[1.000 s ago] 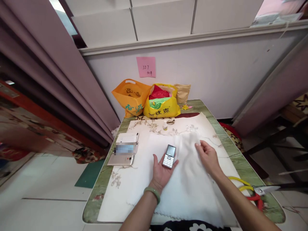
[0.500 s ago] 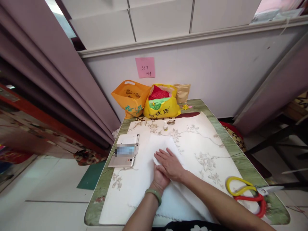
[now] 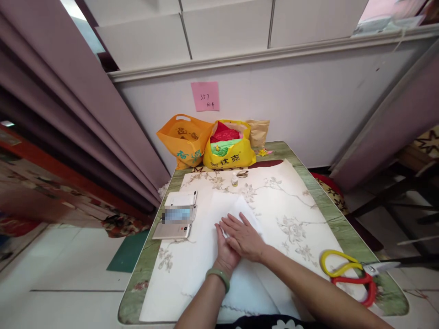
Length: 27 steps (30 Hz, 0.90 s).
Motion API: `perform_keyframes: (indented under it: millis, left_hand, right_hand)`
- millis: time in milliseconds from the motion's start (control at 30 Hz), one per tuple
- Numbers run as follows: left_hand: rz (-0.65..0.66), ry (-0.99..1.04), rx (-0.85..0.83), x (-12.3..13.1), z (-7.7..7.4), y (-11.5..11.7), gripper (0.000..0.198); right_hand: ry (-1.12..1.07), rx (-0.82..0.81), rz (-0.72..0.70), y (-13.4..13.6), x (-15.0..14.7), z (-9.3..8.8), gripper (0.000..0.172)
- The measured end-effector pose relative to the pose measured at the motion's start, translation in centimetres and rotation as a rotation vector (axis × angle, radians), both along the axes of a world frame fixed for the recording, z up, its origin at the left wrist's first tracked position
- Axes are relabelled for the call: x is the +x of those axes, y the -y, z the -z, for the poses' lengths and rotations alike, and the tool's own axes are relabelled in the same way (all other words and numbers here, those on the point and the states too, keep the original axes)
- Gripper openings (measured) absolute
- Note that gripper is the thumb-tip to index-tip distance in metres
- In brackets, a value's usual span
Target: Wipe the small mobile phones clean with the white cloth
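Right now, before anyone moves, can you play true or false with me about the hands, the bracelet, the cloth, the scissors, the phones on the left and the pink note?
1. The right hand lies over the left hand. True.
2. The bracelet is on the right wrist. False: the bracelet is on the left wrist.
3. The cloth is red. False: the cloth is white.
4. The scissors have one yellow handle and one red. True.
5. Five phones lie on the left. False: there are three phones.
6. The pink note is on the wall. True.
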<state>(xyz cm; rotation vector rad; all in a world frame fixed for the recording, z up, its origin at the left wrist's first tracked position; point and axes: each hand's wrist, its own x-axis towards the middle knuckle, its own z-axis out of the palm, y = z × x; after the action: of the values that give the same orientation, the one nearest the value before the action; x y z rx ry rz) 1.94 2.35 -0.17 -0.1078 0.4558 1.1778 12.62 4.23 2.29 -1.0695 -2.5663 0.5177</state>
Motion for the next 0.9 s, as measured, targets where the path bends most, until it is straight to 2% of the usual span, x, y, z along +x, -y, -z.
perform_keyframes:
  millis: [133, 200, 267, 333, 400, 467, 600, 667, 700, 833, 900]
  left_hand:
    - [-0.019, -0.037, 0.021, 0.4, -0.3, -0.4, 0.057]
    - [-0.034, -0.043, 0.035, 0.7, -0.5, -0.5, 0.048]
    - [-0.059, -0.056, 0.037, 0.9, -0.7, -0.6, 0.034]
    - [-0.070, -0.080, 0.032, 1.0, -0.9, -0.6, 0.031]
    - [-0.053, -0.107, 0.046, 1.0, -1.1, -0.5, 0.034]
    - [-0.009, -0.147, 0.084, 0.8, -1.2, -0.2, 0.038]
    - [0.004, -0.270, 0.163, 0.8, -1.1, 0.2, 0.052]
    - [-0.034, -0.320, 0.164, 1.1, -0.9, 0.2, 0.052]
    - [-0.045, -0.332, 0.162, 1.3, -0.7, 0.1, 0.048]
    - [-0.069, -0.363, 0.152, 2.5, 0.0, -0.3, 0.031]
    - [-0.075, -0.374, 0.145, 2.9, 0.3, -0.5, 0.030]
  right_hand:
    - [0.001, -0.032, 0.167, -3.5, 0.5, 0.7, 0.051]
    - [-0.055, -0.033, 0.269, -4.5, 1.0, 1.2, 0.053]
    - [-0.203, -0.042, 0.354, -4.7, 1.5, 1.7, 0.055]
    - [-0.426, -0.103, 0.437, -4.5, 2.0, 1.9, 0.053]
    - [-0.646, -0.220, 0.543, -4.3, 2.4, 1.8, 0.050]
    - [-0.784, -0.318, 0.647, -4.5, 3.0, 1.4, 0.054]
    - [-0.875, -0.378, 0.737, -4.6, 3.8, 0.4, 0.069]
    - [-0.868, -0.341, 0.696, -3.6, 3.8, -0.1, 0.066]
    - [-0.833, -0.281, 0.632, -2.8, 3.6, -0.2, 0.062]
    - [-0.488, 0.034, 0.213, 0.4, 2.2, -0.6, 0.038]
    - [-0.354, 0.094, 0.147, 0.8, 1.5, -0.6, 0.036]
